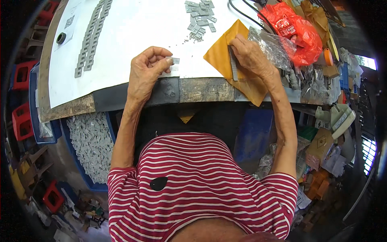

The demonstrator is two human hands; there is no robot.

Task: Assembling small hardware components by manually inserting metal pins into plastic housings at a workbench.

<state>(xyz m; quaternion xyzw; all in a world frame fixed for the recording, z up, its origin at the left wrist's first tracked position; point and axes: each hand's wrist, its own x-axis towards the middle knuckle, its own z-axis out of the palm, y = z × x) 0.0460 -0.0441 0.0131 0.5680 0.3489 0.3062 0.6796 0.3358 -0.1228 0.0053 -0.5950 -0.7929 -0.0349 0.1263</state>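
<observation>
My left hand is closed at the near edge of the white-covered table, pinching a small flat grey plate between thumb and forefinger. On the right, my right hand is over a folded orange-yellow sheet, its fingers pressed together; what they hold, if anything, is hidden. A narrow grey strip lies beside those fingers on the sheet. Beyond, a loose pile of grey plates rests on the table with tiny dark bits scattered in front of it.
Two long rows of overlapping grey plates run along the left. A black ring lies near the left edge. Red plastic bag, clear plastic and black cables crowd the right. Below the table at left stands a blue bin full of grey pieces.
</observation>
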